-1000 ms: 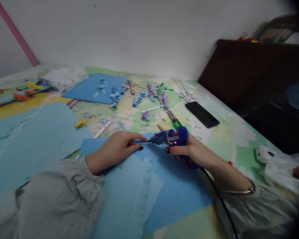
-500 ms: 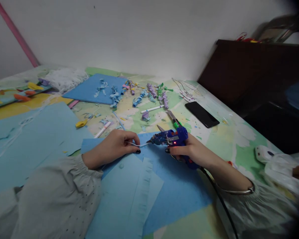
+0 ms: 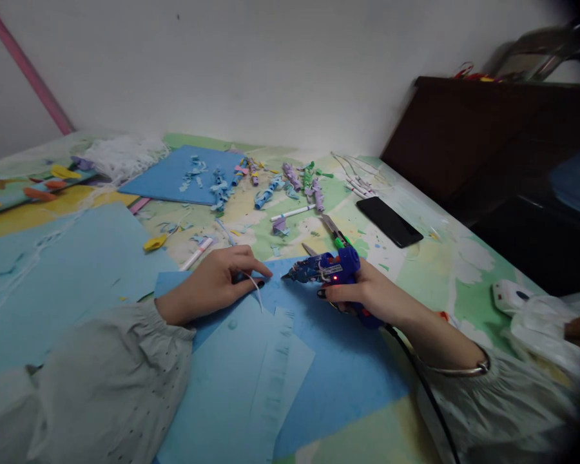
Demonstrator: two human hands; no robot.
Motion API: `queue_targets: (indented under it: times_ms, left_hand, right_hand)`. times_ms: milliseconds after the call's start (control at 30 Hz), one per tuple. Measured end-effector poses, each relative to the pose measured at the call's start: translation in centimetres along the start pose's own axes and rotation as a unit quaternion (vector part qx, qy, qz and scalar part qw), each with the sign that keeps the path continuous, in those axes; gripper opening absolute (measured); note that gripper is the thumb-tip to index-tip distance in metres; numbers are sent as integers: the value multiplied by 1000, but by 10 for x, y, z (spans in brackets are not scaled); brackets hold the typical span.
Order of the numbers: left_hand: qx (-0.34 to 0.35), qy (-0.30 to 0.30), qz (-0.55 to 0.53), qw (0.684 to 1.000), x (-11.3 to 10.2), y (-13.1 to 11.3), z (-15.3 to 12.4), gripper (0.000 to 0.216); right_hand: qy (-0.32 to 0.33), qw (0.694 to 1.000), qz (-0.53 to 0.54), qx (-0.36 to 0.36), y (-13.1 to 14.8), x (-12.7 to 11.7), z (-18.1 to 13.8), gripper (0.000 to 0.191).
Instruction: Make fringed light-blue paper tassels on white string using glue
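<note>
A thin white string point(image 3: 259, 296) is pinched in my left hand point(image 3: 215, 283), its loose end hanging over the blue sheets. My right hand point(image 3: 379, 293) grips a blue hot glue gun point(image 3: 321, 267) with its red light on. The nozzle points left, a short way from my left fingertips. Beneath both hands lies a darker blue foam sheet point(image 3: 348, 380). On it rests a light blue sheet point(image 3: 217, 386), along with a strip cut into fringe point(image 3: 278, 361). A utility knife point(image 3: 336, 231) lies just behind the glue gun.
Farther back are curled fringed paper rolls point(image 3: 268, 192), a blue board point(image 3: 159, 171) and white netting point(image 3: 125, 154). A black phone point(image 3: 389, 221) lies at the right. The glue gun's cord point(image 3: 425, 386) runs toward the front edge. A yellow balloon point(image 3: 154, 243) lies left of centre.
The string's end, earlier at the glue gun's nozzle, now hangs down from my left fingers. My left hand has shifted slightly left; the glue gun stays in my right hand.
</note>
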State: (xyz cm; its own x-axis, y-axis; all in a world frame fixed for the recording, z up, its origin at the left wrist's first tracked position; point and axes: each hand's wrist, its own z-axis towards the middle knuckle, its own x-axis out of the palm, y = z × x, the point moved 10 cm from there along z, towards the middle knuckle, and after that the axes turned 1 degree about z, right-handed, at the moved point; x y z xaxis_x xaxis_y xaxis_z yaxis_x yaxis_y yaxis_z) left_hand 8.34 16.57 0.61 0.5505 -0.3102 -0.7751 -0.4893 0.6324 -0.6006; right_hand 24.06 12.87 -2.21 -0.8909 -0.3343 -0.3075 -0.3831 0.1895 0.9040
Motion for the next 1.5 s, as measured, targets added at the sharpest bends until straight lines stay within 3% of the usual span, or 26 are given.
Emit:
queue_targets:
  times_ms: [167, 400, 667, 833, 933, 1100, 1300, 1400, 1500]
  left_hand:
    - [68, 55, 146, 985, 13, -11, -2, 34]
    - [88, 88, 203, 971, 22, -11, -3, 41]
    - [22, 6, 81, 996, 3, 4, 1, 36]
    - [-45, -61, 43, 996, -12, 18, 0, 16]
    - [-58, -76, 15, 995, -15, 20, -1, 18]
    - [-44, -68, 5, 997, -14, 16, -1, 26]
    - [-97, -143, 82, 982, -29, 24, -4, 36]
    - [-74, -132, 60, 987, -24, 20, -4, 13]
    - [11, -83, 58, 995, -13, 4, -1, 24]
  right_hand:
    - [5, 1000, -7, -11, 3, 2, 0, 10]
    - [-4, 1000, 8, 2, 3, -1, 0, 12]
    - [-3, 1000, -3, 8, 0, -3, -1, 10]
    - [4, 1000, 2, 1, -2, -3, -2, 9]
    - [6, 1000, 5, -2, -2, -3, -2, 9]
    - [7, 1000, 10, -2, -1, -2, -3, 9]
    - [12, 1000, 6, -4, 0, -1, -3, 10]
    - [25, 1000, 7, -8, 3, 2, -4, 9]
    - [31, 999, -7, -2, 4, 4, -5, 13]
